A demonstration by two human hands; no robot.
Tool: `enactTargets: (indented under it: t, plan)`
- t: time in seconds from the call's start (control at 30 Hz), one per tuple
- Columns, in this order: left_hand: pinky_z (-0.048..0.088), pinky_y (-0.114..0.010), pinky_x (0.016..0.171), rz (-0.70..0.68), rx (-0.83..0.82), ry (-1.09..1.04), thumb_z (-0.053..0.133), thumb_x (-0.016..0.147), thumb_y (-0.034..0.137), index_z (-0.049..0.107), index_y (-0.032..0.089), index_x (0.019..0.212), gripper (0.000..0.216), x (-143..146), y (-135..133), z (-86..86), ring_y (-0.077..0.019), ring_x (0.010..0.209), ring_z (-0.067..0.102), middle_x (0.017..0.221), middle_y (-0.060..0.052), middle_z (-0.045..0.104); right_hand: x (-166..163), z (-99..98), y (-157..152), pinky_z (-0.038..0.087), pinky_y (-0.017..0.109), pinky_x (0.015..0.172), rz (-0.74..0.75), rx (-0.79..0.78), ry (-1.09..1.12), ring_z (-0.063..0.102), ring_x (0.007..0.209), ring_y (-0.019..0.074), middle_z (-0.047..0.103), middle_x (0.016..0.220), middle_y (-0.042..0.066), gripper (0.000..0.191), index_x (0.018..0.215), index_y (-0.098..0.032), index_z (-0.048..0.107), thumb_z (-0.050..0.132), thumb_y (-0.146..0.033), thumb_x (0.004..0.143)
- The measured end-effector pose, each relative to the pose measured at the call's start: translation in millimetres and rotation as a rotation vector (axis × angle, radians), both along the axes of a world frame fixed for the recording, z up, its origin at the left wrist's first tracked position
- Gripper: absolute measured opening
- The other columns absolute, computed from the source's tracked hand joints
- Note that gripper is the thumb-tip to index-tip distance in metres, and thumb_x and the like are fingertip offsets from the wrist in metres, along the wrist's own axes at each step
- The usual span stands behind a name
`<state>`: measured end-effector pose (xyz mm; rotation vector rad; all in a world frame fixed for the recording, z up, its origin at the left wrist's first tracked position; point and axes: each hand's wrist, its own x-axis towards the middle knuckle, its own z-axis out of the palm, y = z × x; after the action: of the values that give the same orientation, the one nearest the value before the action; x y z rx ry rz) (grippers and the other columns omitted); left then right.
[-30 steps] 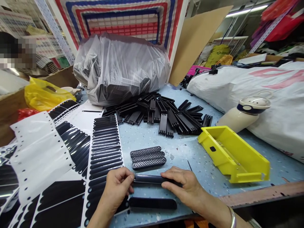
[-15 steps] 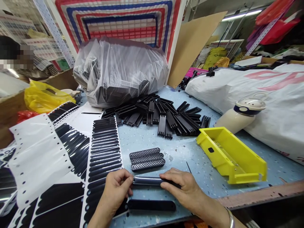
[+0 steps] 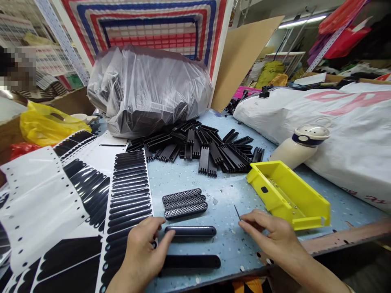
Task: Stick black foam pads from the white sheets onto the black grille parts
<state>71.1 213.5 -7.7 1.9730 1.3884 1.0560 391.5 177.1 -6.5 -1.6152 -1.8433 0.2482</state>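
A glossy black strip (image 3: 191, 231) with a hole near its right end lies flat on the table. At its left end is my left hand (image 3: 143, 249), thumb and index finger apart, the thumb tip at the strip's edge. My right hand (image 3: 270, 232) pinches the lower end of a thin dark pin (image 3: 236, 212), which points up and left. A second black strip (image 3: 192, 261), matt, lies nearer the table edge, its left end behind my left hand. Beyond the glossy strip sit three black pieces with a diamond-textured face (image 3: 185, 202), side by side.
Sheets of black adhesive strips (image 3: 130, 183) cover the left side. A heap of black slotted parts (image 3: 210, 150) lies before a plastic-wrapped bundle (image 3: 149, 93). A yellow bin (image 3: 287, 195) with small bits inside, a cream bottle (image 3: 296, 146) and white sacks (image 3: 336, 122) stand right.
My right hand has let go of the glossy strip and moved right to the thin pin, now pinched. My left hand's fingers have parted at the strip's left end. The view has shifted slightly.
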Motion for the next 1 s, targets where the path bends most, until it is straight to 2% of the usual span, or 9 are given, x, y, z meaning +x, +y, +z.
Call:
enactTargets:
  t: [0.07,0.13,0.23,0.4,0.53,0.63,0.7,0.87,1.0]
  plan:
    - [0.05,-0.03,0.06,-0.088,0.197,0.08,0.069,0.079,0.025,0.07,0.018,0.087,0.01,6,-3,3.6,-0.0205,0.064,0.064,0.073,-0.006,0.07,9,-9.5,-1,0.053,0.03,0.049,-0.071,0.005,-0.109,0.065,0.052,0.0198,0.066,0.061,0.003,0.03,0.074,-0.021,0.071,0.056,-0.041,0.09]
    - [0.051,-0.034,0.065,-0.22,0.294,0.126,0.066,0.083,0.021,0.067,0.017,0.09,0.008,18,-4,7.7,-0.023,0.072,0.063,0.08,-0.009,0.07,13,-17.0,2,0.052,0.032,0.05,-0.114,-0.019,-0.244,0.065,0.053,0.0214,0.066,0.064,0.005,0.03,0.075,-0.02,0.071,0.058,-0.044,0.089]
    - [0.05,-0.038,0.065,-0.384,0.267,0.201,0.063,0.082,0.017,0.065,0.016,0.088,0.007,42,-4,12.3,-0.0251,0.074,0.06,0.081,-0.01,0.067,9,-23.5,8,0.05,0.032,0.053,-0.069,-0.053,-0.373,0.065,0.057,0.0216,0.066,0.067,0.005,0.028,0.075,-0.02,0.071,0.055,-0.038,0.09]
    - [0.052,-0.039,0.072,-0.487,0.104,0.371,0.065,0.078,0.013,0.062,0.016,0.082,0.006,73,1,12.0,-0.0254,0.078,0.06,0.083,-0.009,0.065,-7,-23.3,16,0.047,0.03,0.054,0.016,0.013,-0.374,0.062,0.058,0.0193,0.061,0.062,0.005,0.036,0.06,-0.021,0.06,0.04,-0.016,0.089]
    - [0.052,-0.04,0.074,-0.494,0.048,0.448,0.061,0.082,0.013,0.062,0.015,0.08,0.003,80,2,6.9,-0.0258,0.078,0.061,0.081,-0.009,0.065,-14,-12.8,7,0.048,0.029,0.054,0.015,0.055,-0.267,0.061,0.056,0.0177,0.061,0.061,0.004,0.033,0.067,-0.021,0.057,0.038,-0.018,0.094]
    - [0.052,-0.04,0.074,-0.478,0.024,0.446,0.06,0.083,0.013,0.062,0.015,0.079,0.005,79,1,2.0,-0.0256,0.078,0.06,0.08,-0.009,0.065,-22,-1.2,-4,0.049,0.025,0.052,0.089,0.073,-0.076,0.062,0.052,0.0151,0.063,0.061,0.001,0.019,0.085,-0.017,0.064,0.046,-0.016,0.092]
    - [0.051,-0.04,0.076,-0.461,0.02,0.425,0.06,0.083,0.014,0.062,0.015,0.08,0.004,79,0,-1.3,-0.0253,0.08,0.06,0.082,-0.009,0.065,-29,5.9,-10,0.05,0.024,0.051,0.154,0.073,0.013,0.063,0.053,0.0143,0.064,0.063,0.001,0.019,0.095,-0.016,0.067,0.049,-0.015,0.089]
    - [0.05,-0.038,0.076,-0.462,0.032,0.399,0.058,0.084,0.014,0.062,0.015,0.079,0.007,78,-1,-9.3,-0.0237,0.079,0.058,0.08,-0.007,0.063,-48,15.1,-15,0.044,0.023,0.048,0.23,-0.056,0.053,0.058,0.051,0.0124,0.057,0.059,-0.001,0.026,0.073,-0.019,0.065,0.046,-0.014,0.09]
    - [0.049,-0.037,0.073,-0.471,0.04,0.39,0.058,0.084,0.014,0.061,0.016,0.078,0.007,77,0,-13.6,-0.0232,0.078,0.057,0.078,-0.007,0.062,-57,14.2,-17,0.041,0.026,0.052,0.242,-0.093,-0.026,0.057,0.054,0.0125,0.055,0.06,0.0,0.03,0.071,-0.019,0.06,0.04,-0.013,0.091]
